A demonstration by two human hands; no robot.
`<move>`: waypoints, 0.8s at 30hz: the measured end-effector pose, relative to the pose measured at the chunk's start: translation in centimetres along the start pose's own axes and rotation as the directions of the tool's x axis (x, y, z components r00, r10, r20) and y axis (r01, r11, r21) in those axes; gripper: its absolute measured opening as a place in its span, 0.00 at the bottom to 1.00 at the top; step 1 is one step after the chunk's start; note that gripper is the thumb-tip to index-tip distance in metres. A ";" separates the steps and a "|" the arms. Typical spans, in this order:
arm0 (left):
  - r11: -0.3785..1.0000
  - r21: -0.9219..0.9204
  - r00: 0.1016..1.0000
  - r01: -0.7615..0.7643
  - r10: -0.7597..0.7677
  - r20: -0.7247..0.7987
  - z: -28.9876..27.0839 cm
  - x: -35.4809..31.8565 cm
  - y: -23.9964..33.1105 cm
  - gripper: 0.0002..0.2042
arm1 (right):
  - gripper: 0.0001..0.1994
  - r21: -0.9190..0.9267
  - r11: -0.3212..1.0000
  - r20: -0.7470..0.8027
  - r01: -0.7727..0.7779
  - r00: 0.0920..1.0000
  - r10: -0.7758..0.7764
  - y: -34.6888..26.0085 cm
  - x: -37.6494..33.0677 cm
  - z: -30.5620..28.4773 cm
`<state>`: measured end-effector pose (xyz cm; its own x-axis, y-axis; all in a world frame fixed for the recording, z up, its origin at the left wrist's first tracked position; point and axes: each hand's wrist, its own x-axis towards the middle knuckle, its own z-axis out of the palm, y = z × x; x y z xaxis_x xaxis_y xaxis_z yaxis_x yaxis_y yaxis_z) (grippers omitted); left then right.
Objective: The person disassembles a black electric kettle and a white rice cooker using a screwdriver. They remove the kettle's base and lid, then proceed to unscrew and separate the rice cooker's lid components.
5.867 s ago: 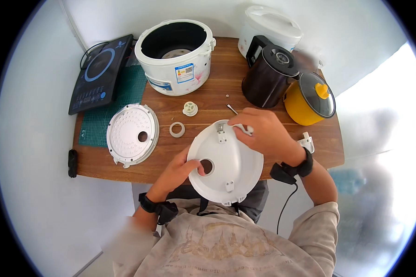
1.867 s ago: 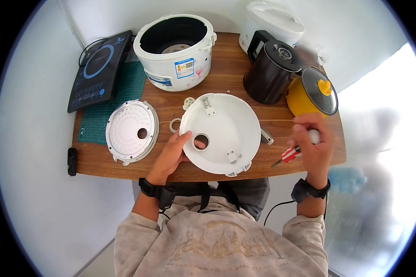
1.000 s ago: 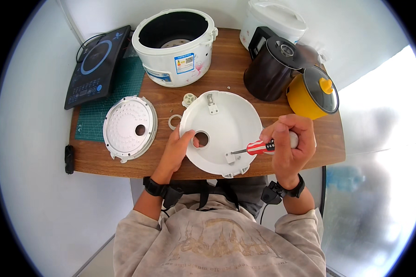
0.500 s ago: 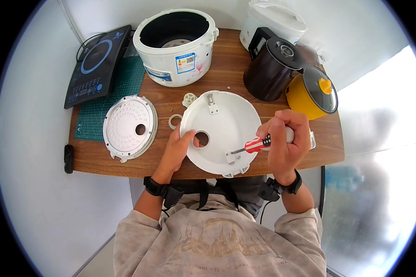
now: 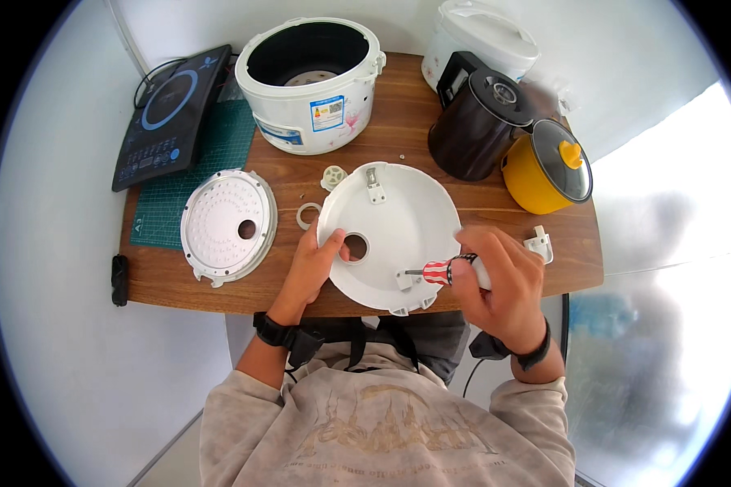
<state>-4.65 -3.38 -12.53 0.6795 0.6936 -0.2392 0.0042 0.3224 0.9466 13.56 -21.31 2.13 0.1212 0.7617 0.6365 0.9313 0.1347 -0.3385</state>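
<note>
The white rice cooker lid [image 5: 394, 231] lies flat at the near edge of the wooden table [image 5: 398, 122]. The right hand [image 5: 499, 284] is wrapped around a red-handled screwdriver [image 5: 440, 273], tip on a small bracket near the lid's rim. The left hand [image 5: 315, 264] presses the lid's left edge, thumb by the center hole. The perforated inner plate [image 5: 227, 226] sits just left, with the open cooker body [image 5: 313, 73] behind.

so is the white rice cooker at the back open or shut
Open. The white rice cooker has no lid on; its dark inside shows from above. A white lid lies flat on the table.
</note>
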 end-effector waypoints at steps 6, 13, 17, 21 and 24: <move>0.999 0.047 0.999 -0.025 0.026 -0.029 -0.1 0.3 -0.7 0.14 | 0.17 -0.331 0.943 0.252 -0.026 0.961 0.115 -2.9 -0.7 -1.9; 0.996 0.082 0.998 -0.040 0.044 -0.040 -0.2 0.6 -0.7 0.14 | 0.15 -0.200 0.979 0.256 -0.039 0.962 0.091 -2.9 -0.8 -1.4; 0.997 0.080 0.999 -0.021 0.024 -0.045 0.0 0.6 -0.2 0.14 | 0.14 -0.136 0.990 0.358 -0.044 0.929 0.091 -2.0 0.5 -2.3; 0.995 0.087 0.998 -0.047 0.051 -0.039 0.0 0.4 -0.3 0.13 | 0.18 -0.061 0.997 0.387 -0.050 0.920 0.069 -1.7 1.2 -2.8; 0.995 0.089 0.998 -0.052 0.055 -0.031 0.1 0.6 -0.2 0.13 | 0.20 -0.049 0.998 0.414 -0.049 0.908 0.065 -1.6 1.6 -2.8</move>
<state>-4.13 -3.08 -12.87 0.6553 0.7302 -0.1933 0.0338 0.2273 0.9732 13.18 -22.05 5.65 0.0285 0.9628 0.2686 0.9399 0.0657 -0.3351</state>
